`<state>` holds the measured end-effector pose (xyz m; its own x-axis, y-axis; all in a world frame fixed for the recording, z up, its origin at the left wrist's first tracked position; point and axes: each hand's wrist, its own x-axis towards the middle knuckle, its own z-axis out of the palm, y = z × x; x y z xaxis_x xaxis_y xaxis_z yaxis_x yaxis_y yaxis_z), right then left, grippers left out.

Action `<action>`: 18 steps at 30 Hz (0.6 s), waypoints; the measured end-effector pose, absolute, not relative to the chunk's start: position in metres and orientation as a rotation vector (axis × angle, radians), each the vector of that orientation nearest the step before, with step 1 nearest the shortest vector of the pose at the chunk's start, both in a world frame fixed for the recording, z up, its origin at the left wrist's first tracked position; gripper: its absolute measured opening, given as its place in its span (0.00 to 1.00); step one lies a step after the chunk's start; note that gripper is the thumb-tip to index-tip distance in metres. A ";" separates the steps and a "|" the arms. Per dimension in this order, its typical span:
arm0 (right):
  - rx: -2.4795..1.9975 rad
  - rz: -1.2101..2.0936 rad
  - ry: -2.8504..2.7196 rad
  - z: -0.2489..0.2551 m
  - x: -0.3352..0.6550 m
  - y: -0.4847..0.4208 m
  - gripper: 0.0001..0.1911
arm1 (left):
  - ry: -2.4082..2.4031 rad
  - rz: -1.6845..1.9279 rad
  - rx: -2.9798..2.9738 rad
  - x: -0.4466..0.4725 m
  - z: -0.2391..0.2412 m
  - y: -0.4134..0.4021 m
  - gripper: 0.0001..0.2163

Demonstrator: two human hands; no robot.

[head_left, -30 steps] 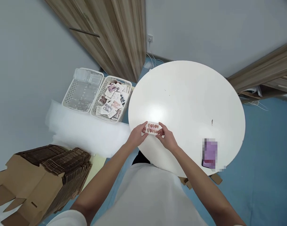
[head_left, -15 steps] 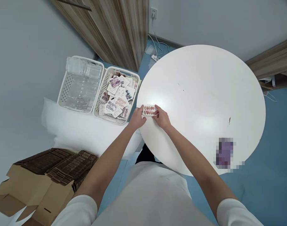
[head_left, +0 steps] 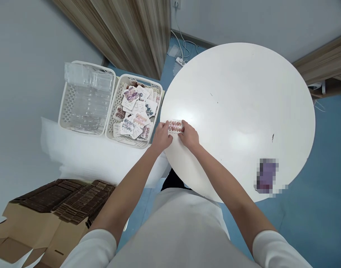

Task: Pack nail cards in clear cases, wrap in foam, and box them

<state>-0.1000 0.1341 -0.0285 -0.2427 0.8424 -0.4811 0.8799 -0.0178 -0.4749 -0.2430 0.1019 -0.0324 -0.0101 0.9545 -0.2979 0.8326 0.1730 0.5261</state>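
Note:
A small white card of press-on nails (head_left: 175, 126), with two rows of reddish-pink nails, is held over the left edge of the round white table (head_left: 243, 89). My left hand (head_left: 161, 137) is closed on the card's left end. At its right end, my right hand (head_left: 189, 135) pinches it between thumb and fingers. The nails face up toward me. Left of the table, a white basket (head_left: 111, 118) holds a loose heap of similar nail cards (head_left: 139, 106) in purple, grey, blue and pink.
A second white basket (head_left: 64, 111) holds clear plastic boxes (head_left: 92, 104). White wrapping sheet (head_left: 83, 152) lies below both baskets. Folded brown cartons (head_left: 66, 201) stand at lower left. A blurred purple item (head_left: 267, 175) rests near the table's right front. Cables and a power strip (head_left: 180, 61) lie behind.
The camera view has shifted a little. Both hands keep hold of the nail card, and my right fingers have closed further around its right end.

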 end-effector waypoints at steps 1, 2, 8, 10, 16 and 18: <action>1.899 -1.106 2.166 -0.028 -0.101 0.133 0.30 | 1.865 0.255 1.690 -0.242 -0.033 0.102 0.29; 1.896 -1.097 2.169 -0.027 -0.101 0.133 0.29 | 1.868 0.240 1.695 -0.242 -0.033 0.101 0.30; 1.915 -1.074 2.150 -0.026 -0.103 0.131 0.29 | 1.877 0.176 1.711 -0.239 -0.034 0.100 0.31; 1.939 -1.084 2.147 -0.027 -0.104 0.130 0.30 | 1.866 0.181 1.722 -0.239 -0.035 0.100 0.31; 2.009 -1.157 2.165 -0.032 -0.104 0.129 0.31 | 1.832 0.211 1.709 -0.242 -0.036 0.099 0.32; 2.025 -1.168 2.159 -0.032 -0.104 0.128 0.32 | 1.823 0.224 1.700 -0.242 -0.036 0.099 0.32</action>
